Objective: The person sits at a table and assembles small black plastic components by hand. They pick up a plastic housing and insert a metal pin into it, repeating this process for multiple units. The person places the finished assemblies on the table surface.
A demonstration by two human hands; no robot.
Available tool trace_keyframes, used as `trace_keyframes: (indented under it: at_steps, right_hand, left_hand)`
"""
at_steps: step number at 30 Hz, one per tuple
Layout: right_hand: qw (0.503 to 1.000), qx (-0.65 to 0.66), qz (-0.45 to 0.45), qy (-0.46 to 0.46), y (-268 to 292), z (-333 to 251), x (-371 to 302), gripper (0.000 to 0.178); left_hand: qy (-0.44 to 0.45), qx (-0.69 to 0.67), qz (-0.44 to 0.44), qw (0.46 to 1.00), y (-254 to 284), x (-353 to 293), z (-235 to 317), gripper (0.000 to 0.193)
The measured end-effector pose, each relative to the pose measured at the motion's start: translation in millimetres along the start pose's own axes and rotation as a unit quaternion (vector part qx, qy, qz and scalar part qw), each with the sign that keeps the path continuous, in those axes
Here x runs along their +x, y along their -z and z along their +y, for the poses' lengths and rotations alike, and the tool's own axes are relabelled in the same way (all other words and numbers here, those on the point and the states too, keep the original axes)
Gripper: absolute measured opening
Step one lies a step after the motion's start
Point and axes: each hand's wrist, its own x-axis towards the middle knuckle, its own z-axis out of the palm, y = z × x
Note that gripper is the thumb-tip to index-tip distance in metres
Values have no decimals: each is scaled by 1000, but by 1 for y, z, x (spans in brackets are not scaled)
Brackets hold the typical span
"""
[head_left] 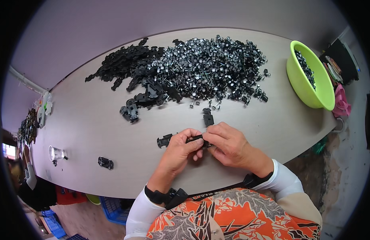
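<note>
both hands, left hand (180, 149) and right hand (229, 145), pinching one black toy car base (195, 139) over the table (93, 120), wheel pile (209, 66) behind

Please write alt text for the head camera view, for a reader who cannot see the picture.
A person's left hand and right hand together hold a small black plastic toy-car chassis over a pale wooden table. Behind lie a large heap of black wheel-and-axle sets and a pile of black plastic chassis parts; a lime-green plastic bowl stands at the right.
</note>
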Motion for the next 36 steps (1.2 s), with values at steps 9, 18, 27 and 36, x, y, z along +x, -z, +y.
trace_keyframes:
  at_steps: [9,18,27,36]
  right_hand:
    - [1000,-9,5,20,-10,-4,-8,43]
    - [995,63,57,52,-10,-5,-15,36]
    - [997,70,18,-22,-3,-1,-7,30]
    - [989,-31,-146,15,1,19,-22,26]
  left_hand:
    - [15,1,-22,1000,3,-3,-1,13]
    - [33,-57,-69,995,0,-11,-1,12]
    - [-57,69,17,996,3,-13,0,10]
    - [-47,80,65,994,9,-11,4,20]
